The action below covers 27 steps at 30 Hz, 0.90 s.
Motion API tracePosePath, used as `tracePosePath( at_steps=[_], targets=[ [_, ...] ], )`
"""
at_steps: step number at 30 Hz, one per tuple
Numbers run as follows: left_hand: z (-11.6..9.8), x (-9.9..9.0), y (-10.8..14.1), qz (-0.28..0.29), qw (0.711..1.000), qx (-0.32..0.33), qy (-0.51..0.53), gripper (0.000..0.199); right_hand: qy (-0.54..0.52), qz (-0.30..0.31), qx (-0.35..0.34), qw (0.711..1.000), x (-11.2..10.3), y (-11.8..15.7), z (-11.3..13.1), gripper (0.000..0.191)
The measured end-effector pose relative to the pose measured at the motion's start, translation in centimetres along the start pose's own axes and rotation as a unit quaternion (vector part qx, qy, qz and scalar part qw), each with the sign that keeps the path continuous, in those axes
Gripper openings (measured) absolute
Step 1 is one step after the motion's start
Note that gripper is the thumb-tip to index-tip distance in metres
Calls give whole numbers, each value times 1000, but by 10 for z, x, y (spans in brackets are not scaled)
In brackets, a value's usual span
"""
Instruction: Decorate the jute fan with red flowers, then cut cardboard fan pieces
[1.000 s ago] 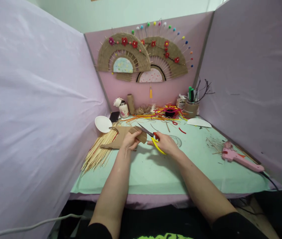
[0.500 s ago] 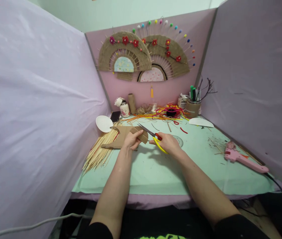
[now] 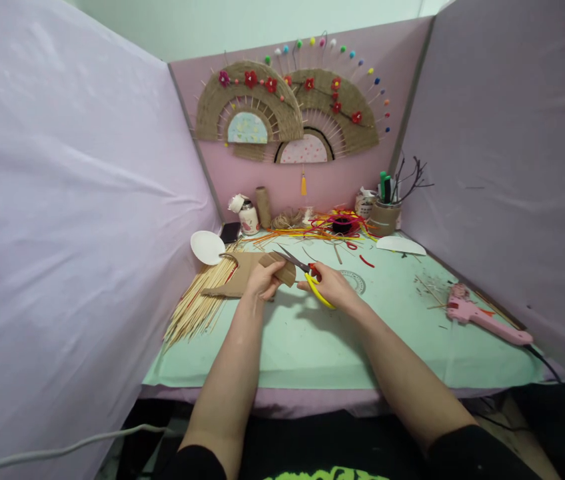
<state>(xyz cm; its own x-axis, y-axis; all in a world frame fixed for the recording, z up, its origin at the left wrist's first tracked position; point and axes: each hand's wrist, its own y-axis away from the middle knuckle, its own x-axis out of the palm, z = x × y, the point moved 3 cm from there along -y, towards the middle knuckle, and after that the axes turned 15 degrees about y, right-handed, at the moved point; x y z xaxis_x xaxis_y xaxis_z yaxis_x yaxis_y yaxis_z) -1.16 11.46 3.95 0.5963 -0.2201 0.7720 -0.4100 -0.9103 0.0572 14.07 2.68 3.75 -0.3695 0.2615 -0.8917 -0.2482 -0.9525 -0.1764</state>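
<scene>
My left hand [image 3: 263,279] grips a small curved piece of brown cardboard [image 3: 285,272], thumb on top. In my right hand [image 3: 333,285] is a pair of scissors [image 3: 318,291] with yellow and red handles. Their dark blades are parted and point up and left, at the far edge of the piece; whether they touch it I cannot tell. Under and left of my left hand lies a larger cardboard sheet [image 3: 243,277] with a curved cut-out. It rests partly over a spread of thin wooden sticks [image 3: 195,307].
A pink glue gun [image 3: 487,323] with a cord lies at the right. Coloured pipe cleaners [image 3: 322,225], a jar [image 3: 248,219], a phone [image 3: 230,232] and a pen holder [image 3: 385,217] line the back. A white oval [image 3: 207,247] sits at left. Two decorated fans [image 3: 250,100] hang behind.
The view has shifted very slightly. Both hands, the cardboard piece and the scissors hold nearly the same positions.
</scene>
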Motion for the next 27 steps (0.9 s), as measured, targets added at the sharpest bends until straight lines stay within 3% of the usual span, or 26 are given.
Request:
tracePosePath(
  at_steps=[20,23,27],
  targets=[
    [2,-2,-1,11,1000,-15,-11,30,73,8,31,997,-11,5,5,44],
    [1,-1,0,4,1000,-17,-11,29,25,-4,46,999,-8,3,2,47],
    [0,2,2,-28,999,-22,6,20,-157,-5,88,984,-4,-2,-6,49]
  ],
)
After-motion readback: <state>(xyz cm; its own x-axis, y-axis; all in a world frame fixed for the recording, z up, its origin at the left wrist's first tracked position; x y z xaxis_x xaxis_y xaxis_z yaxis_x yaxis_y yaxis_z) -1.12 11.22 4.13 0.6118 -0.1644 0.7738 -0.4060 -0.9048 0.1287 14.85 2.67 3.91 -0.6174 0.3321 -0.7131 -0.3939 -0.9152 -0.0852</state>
